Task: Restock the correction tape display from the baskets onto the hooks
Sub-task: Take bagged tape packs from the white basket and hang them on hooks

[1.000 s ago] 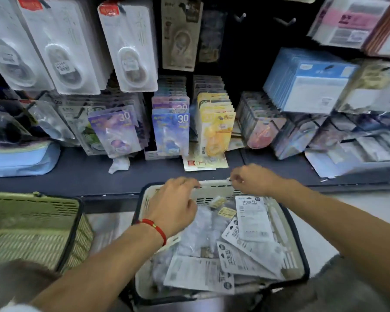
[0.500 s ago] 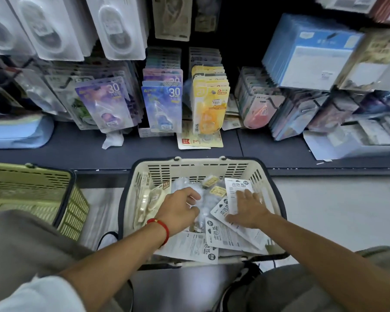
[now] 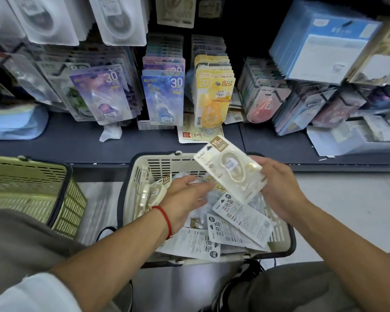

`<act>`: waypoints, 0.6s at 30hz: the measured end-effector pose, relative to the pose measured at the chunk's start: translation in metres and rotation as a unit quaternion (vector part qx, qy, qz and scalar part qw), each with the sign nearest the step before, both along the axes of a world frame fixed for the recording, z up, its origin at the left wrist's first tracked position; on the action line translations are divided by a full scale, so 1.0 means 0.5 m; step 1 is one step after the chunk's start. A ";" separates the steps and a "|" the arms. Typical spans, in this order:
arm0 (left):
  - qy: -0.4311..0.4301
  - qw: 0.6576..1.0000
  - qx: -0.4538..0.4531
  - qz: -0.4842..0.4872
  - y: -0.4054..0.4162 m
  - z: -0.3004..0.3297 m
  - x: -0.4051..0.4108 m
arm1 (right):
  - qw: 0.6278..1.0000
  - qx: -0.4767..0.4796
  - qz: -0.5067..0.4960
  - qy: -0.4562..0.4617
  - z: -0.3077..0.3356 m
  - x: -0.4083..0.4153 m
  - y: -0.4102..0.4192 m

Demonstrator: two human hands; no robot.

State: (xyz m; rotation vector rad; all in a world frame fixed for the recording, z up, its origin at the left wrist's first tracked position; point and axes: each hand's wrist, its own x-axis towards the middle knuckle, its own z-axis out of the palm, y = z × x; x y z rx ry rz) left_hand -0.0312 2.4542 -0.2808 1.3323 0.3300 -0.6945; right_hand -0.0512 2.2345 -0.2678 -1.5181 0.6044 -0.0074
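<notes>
My right hand (image 3: 279, 188) grips a cream correction tape pack (image 3: 229, 168) marked 15 and holds it tilted above the cream basket (image 3: 142, 174). My left hand (image 3: 185, 199), with a red string at the wrist, reaches toward the pack's lower edge with fingers loosely extended and nothing in them. Several more packs (image 3: 236, 219) lie in the basket, mostly back side up, and a few stand along its left wall. Hooks above the shelf carry rows of packs: purple (image 3: 104, 95), blue (image 3: 163, 97) and yellow (image 3: 212, 100).
A green basket (image 3: 29, 188) stands to the left on the floor. The dark shelf (image 3: 77, 145) holds a blue pouch (image 3: 14, 122), a loose flat pack (image 3: 198, 134) and a scrap of paper. Blue boxes (image 3: 322, 41) and more hanging stock fill the right side.
My right hand has lifted one cream pack out of the basket and turned it face up. My left hand rose from the basket's contents toward it. The view tilted down slightly.
</notes>
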 end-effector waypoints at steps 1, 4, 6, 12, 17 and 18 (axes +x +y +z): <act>0.009 1.000 -0.021 0.001 -0.001 0.001 0.000 | 0.999 0.047 0.012 -0.002 -0.002 -0.003 0.018; -0.007 0.998 -0.054 0.022 0.004 -0.002 0.003 | 0.995 0.057 0.076 -0.012 -0.024 -0.011 0.066; -0.017 0.997 -0.038 0.060 0.015 -0.004 0.012 | 0.989 -0.041 0.144 -0.012 -0.042 -0.011 0.075; -0.063 0.986 0.059 0.145 0.048 -0.003 0.047 | 0.775 -0.488 0.389 0.099 -0.126 0.008 -0.010; -0.055 0.973 0.068 0.214 0.079 0.004 0.065 | 0.631 -0.516 0.540 0.209 -0.200 -0.042 -0.025; -0.059 0.968 0.077 0.230 0.088 0.008 0.071 | 0.654 -0.503 0.533 0.187 -0.195 -0.040 -0.034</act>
